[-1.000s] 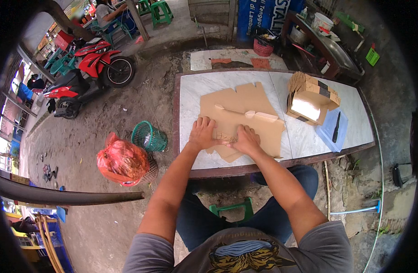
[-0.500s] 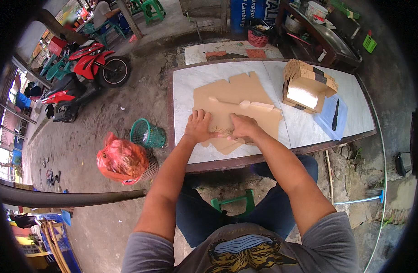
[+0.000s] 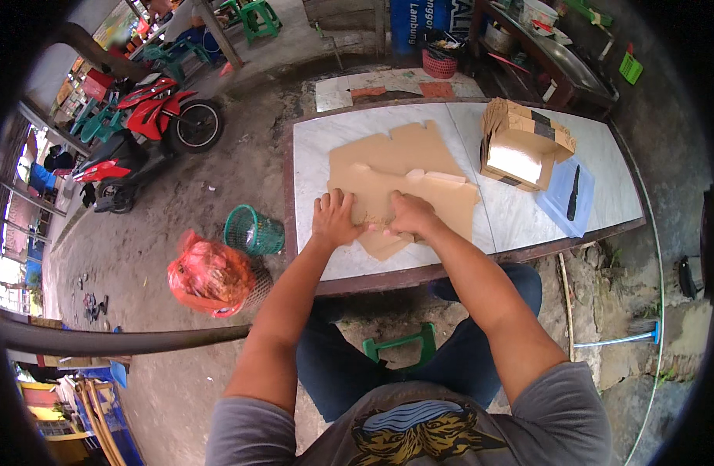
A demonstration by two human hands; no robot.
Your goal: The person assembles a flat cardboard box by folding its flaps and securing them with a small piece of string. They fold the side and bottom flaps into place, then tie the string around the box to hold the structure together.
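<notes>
A flat brown cardboard box blank (image 3: 407, 155) with cut notches and creased flaps lies on the marble-topped table (image 3: 310, 147). My left hand (image 3: 337, 217) rests on its near left part, fingers spread and thumb pointing inward along a fold. Opposite it, my right hand (image 3: 413, 215) presses the near fold with curled fingers and thumb, gripping the cardboard there. Both thumbs are close together at this fold; what lies under the palms is hidden. To the right stands a nest of folded cardboard boxes (image 3: 520, 147) with a shiny pale inside, apart from my hands.
A black-handled knife (image 3: 573, 194) lies on a clear-blue plastic lid or container (image 3: 557, 203) at the table's right. Left of the table are a green basket (image 3: 253, 231) and a red plastic bag (image 3: 211, 276). A red motorbike (image 3: 143, 132) stands farther left. Beneath me is a green stool (image 3: 403, 342).
My hands stay at the near fold, with the right fingers shifted slightly. The whole view has moved a little; the cardboard lies much as before.
</notes>
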